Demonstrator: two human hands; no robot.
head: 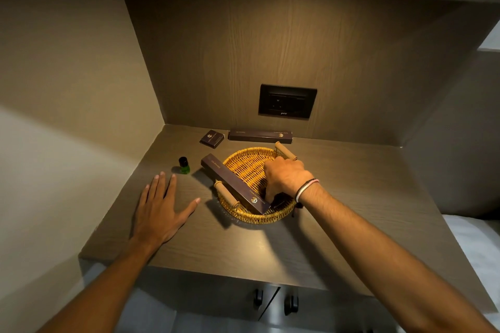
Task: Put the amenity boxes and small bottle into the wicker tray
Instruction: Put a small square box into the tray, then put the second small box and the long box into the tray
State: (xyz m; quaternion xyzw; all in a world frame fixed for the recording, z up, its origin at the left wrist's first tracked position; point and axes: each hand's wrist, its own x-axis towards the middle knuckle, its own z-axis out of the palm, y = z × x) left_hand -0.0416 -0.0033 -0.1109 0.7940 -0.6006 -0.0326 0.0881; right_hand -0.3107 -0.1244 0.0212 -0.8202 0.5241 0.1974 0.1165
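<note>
Wicker tray (251,162) on bench (338,197) | long dark box (235,183) slants across tray's left rim, one end inside | right hand (284,180) inside tray, fingers curled down by box (grip hidden) | left hand (159,205) flat, spread, left of tray | green bottle (184,165) left of tray | small box (212,139) and second long box (260,136) behind tray

A long box (234,184) lies across the tray (251,167), bottle (184,165) to its left.

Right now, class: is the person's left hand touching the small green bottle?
Apart. The head view shows the left hand flat on the counter, bare surface lying between its fingertips and the green bottle.
</note>
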